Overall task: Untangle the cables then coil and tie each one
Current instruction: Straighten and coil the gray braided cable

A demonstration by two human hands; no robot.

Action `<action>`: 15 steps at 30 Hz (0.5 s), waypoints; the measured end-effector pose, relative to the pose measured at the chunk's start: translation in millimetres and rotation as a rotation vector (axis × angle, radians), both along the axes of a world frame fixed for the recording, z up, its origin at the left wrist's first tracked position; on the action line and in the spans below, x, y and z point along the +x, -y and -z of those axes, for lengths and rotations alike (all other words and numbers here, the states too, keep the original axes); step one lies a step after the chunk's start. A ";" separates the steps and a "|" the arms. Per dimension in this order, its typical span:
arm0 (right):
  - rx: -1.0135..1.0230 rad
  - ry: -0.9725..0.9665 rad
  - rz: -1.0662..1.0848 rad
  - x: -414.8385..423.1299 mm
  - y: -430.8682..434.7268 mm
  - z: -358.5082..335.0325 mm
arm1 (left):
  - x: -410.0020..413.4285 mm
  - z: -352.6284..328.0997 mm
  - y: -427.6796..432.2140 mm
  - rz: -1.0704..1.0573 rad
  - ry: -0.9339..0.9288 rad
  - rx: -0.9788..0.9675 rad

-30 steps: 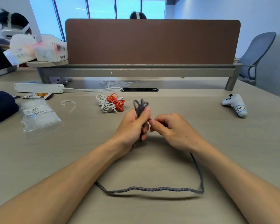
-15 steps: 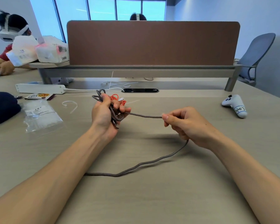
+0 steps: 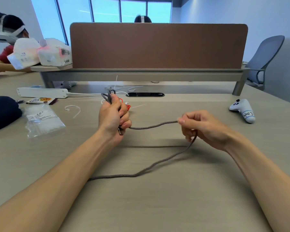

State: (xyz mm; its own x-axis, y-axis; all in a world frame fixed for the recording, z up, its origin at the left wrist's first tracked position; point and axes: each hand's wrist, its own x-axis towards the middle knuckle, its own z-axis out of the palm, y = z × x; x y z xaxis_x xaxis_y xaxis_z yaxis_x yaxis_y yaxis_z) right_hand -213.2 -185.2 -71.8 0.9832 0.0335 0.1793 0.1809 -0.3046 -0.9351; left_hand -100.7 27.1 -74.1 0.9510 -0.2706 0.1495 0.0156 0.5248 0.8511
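Your left hand (image 3: 113,114) gripped a bundle of loops of the grey cable (image 3: 154,126), with a plug poking out below the fist. From there the cable ran right to your right hand (image 3: 203,126), which pinched it between thumb and fingers. The two hands were held well apart. Past that pinch the cable dropped to the worktop (image 3: 174,206) and trailed near and left, under your left forearm. An orange cable (image 3: 128,107) lay just beyond your left hand.
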 end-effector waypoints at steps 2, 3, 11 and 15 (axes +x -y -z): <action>0.242 0.030 0.017 -0.3 3.1 -0.7 | 2.8 -3.4 -3.2 -0.003 -0.015 0.004; 0.324 0.039 0.035 -0.2 3.5 -1.1 | 3.5 -5.7 -4.5 -0.004 -0.018 0.012; 0.708 0.003 0.140 0.3 6.8 -9.0 | -0.6 -17.3 9.9 0.070 0.092 0.205; 0.760 0.003 0.109 -0.2 16.5 -9.2 | -2.9 1.2 17.2 0.096 0.051 0.222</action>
